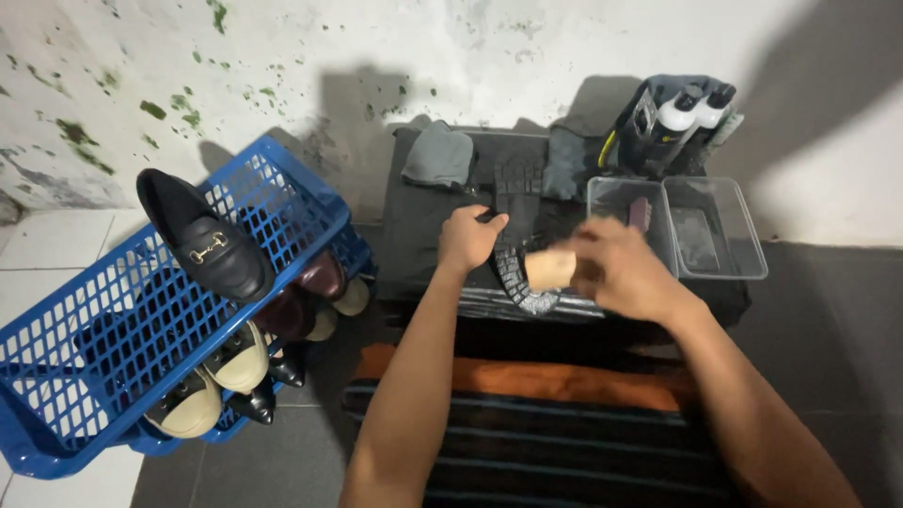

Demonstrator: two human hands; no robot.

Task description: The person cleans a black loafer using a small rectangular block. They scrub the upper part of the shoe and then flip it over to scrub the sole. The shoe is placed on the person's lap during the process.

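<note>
A black shoe [515, 212] lies sole-up on a dark low table [419, 240]. My left hand [467, 237] grips its near edge and holds it steady. My right hand [621, 268] is closed around a pale wooden brush [550, 268], pressed against the treaded sole near its lower end. The right hand is blurred.
A blue plastic basket [85, 329] at the left holds several shoes, a black loafer [202, 240] with a gold buckle on top. Two clear plastic tubs [720, 230] sit at the table's right. Behind them stand white bottles [687, 113] in a dark caddy. Grey cloths [439, 155] lie at the back.
</note>
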